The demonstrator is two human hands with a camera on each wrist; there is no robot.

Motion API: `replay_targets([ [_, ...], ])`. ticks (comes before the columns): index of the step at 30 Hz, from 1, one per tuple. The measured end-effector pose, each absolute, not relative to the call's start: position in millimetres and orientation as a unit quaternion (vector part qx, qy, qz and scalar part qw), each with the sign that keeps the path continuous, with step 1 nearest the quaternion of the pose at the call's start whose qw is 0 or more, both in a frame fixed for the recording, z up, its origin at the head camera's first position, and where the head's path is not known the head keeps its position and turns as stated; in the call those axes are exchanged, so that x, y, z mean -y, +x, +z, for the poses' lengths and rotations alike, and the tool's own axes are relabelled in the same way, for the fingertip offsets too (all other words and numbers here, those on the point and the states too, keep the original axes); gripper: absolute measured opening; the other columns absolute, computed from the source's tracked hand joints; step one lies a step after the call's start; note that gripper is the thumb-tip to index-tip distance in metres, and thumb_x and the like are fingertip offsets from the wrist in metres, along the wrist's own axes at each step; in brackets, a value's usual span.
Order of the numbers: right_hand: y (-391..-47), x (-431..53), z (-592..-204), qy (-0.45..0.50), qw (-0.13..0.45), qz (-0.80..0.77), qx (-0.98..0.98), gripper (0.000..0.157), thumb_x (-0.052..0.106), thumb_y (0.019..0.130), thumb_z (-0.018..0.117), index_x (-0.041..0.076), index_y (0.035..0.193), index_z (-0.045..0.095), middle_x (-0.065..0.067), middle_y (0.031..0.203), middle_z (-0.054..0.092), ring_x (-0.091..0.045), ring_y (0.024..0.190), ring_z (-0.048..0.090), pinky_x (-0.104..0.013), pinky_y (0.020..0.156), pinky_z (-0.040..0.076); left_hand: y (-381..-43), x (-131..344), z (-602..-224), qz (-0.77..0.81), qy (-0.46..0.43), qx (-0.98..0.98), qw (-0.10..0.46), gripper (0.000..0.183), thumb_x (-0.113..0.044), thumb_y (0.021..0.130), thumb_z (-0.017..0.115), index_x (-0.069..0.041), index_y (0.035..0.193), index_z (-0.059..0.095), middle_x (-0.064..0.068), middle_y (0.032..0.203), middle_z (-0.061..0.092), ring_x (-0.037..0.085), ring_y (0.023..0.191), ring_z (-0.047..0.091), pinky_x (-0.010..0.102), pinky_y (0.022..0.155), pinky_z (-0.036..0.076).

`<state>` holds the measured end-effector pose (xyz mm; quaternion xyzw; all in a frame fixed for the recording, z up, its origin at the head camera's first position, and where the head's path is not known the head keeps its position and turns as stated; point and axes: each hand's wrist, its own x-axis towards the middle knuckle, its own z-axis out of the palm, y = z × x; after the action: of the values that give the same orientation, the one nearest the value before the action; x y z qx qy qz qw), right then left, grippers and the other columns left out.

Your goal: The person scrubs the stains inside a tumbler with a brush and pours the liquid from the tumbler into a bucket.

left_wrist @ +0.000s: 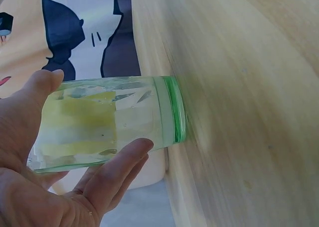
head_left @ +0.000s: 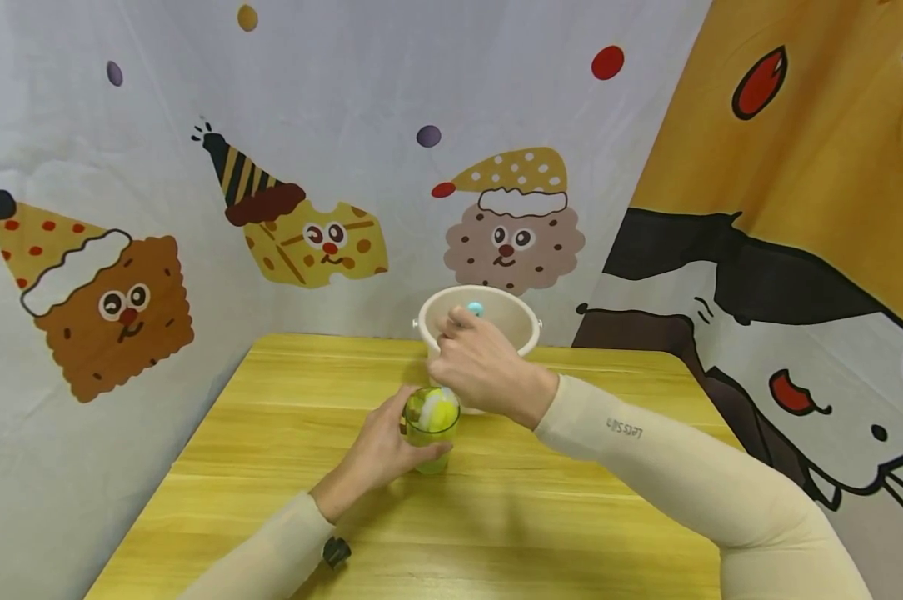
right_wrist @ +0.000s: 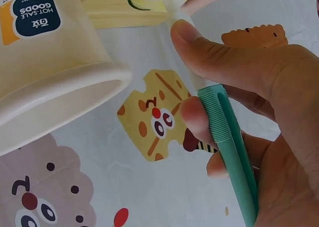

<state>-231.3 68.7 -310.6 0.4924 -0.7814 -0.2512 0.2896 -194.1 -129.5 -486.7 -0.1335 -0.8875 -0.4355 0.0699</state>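
Left hand point(head_left: 380, 452) on glass point(head_left: 431, 440), right hand point(head_left: 489, 367) at bucket point(head_left: 513, 323)

We see the left hand gripping the green glass over the wooden table point(head_left: 556, 517), something yellow and white point(head_left: 442, 412) inside. Right hand curled, just right of and beyond the glass, overlapping the bucket's near rim; we can't make out its grip. Pale blue bit point(head_left: 475, 309) shows past the knuckles. Bucket: cream, table's far side. Cartoon-print cloth point(head_left: 346, 100) behind.

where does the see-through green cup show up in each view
Head: see-through green cup below centre, in the left hand.
Left wrist: left of centre, turned sideways.
Right wrist: top edge, near the middle, partly cut off.
Shared landmark: the yellowish wooden table top.
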Motion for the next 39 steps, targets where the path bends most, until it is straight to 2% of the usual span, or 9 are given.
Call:
replay_targets([
  [9, -223, -71, -311, 0.489, 0.306, -0.269, 0.772, 0.019, 0.025, 0.091, 0.092, 0.032, 0.078, 0.078, 0.005, 0.078, 0.082, -0.024, 0.101, 0.064, -0.044, 0.104, 0.043, -193, 130, -485, -0.433, -0.142, 0.888, 0.071, 0.085, -0.042, 0.085, 0.108, -0.023, 0.153, 0.061, 0.002, 0.133, 0.078, 0.018, 0.115, 0.075, 0.033, 0.090, 0.068],
  [21, -212, -69, -308, 0.484, 0.288, -0.277, 0.779, 0.019, 0.036, 0.087, 0.099, 0.032, 0.084, 0.080, 0.006, 0.087, 0.086, -0.023, 0.106, 0.068, -0.043, 0.106, 0.043, -192, 132, -485, -0.435, -0.149, 0.886, 0.062, 0.087, -0.041, 0.086, 0.107, -0.022, 0.157, 0.059, 0.001, 0.136, 0.077, 0.020, 0.119, 0.076, 0.036, 0.092, 0.070],
  [30, -208, -67, -309, 0.487, 0.301, -0.276, 0.772, 0.016, 0.036, 0.085, 0.100, 0.031, 0.087, 0.084, 0.007, 0.086, 0.086, -0.023, 0.101, 0.070, -0.043, 0.105, 0.043, -190, 134, -487, -0.434, -0.140, 0.888, 0.062, 0.088, -0.041, 0.085, 0.108, -0.025, 0.157, 0.059, -0.001, 0.134, 0.077, 0.017, 0.116, 0.075, 0.033, 0.091, 0.068],
  [35, -207, -68, -310, 0.484, 0.304, -0.276, 0.772, 0.014, 0.034, 0.087, 0.099, 0.032, 0.090, 0.085, 0.007, 0.088, 0.087, -0.022, 0.102, 0.070, -0.042, 0.104, 0.043, -191, 132, -487, -0.431, -0.157, 0.885, 0.077, 0.087, -0.042, 0.086, 0.107, -0.023, 0.156, 0.059, 0.002, 0.133, 0.078, 0.019, 0.115, 0.076, 0.033, 0.088, 0.069],
  [39, -203, -64, -310, 0.492, 0.312, -0.279, 0.763, 0.012, 0.035, 0.089, 0.097, 0.034, 0.093, 0.086, 0.008, 0.091, 0.088, -0.020, 0.106, 0.067, -0.040, 0.104, 0.043, -190, 133, -487, -0.431, -0.156, 0.886, 0.073, 0.090, -0.042, 0.087, 0.107, -0.026, 0.160, 0.056, 0.001, 0.135, 0.077, 0.017, 0.113, 0.075, 0.030, 0.087, 0.066],
])
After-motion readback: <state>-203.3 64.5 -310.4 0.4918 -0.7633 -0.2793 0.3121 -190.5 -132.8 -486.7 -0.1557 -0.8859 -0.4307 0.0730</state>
